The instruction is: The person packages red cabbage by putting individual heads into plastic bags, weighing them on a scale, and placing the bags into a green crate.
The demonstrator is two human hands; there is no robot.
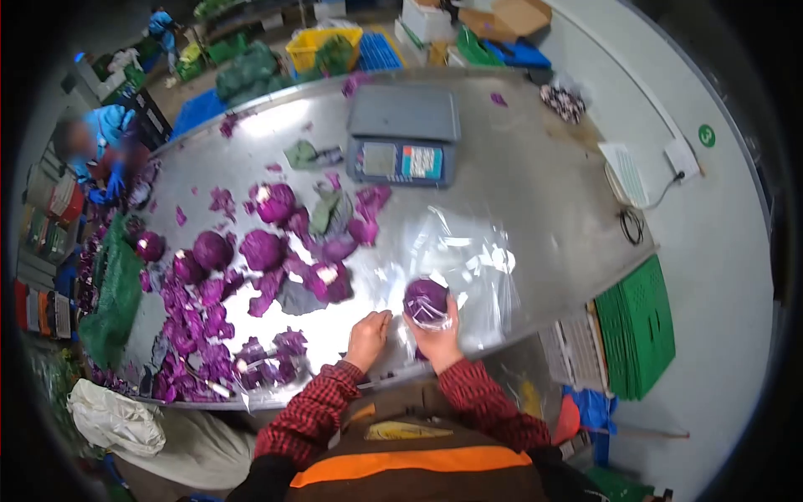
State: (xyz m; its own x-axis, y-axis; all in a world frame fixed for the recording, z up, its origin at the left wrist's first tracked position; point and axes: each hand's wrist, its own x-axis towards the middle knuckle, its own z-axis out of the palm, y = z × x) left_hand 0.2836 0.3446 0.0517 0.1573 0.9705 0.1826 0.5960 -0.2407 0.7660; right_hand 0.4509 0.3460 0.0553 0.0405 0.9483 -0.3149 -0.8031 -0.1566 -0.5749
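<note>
My right hand (437, 336) holds a purple cabbage (427, 301) from below, near the table's front edge. Clear plastic film covers the cabbage at least in part, and more film (481, 263) lies spread on the metal table (535, 192) behind and to the right. To the left of the cabbage, my left hand (369, 339) is closed, its fingers curled in; what they hold, if anything, is too small to make out. Trimmed cabbages (263, 250) and loose purple leaves (201, 322) lie farther left.
A grey scale (403, 134) stands at the table's back. At the left edge is a co-worker in blue (109, 125) with blue gloves. Green net (117, 293) lies on the left, a knife (213, 386) among leaves at the front left. Green crates (637, 330) stand at right.
</note>
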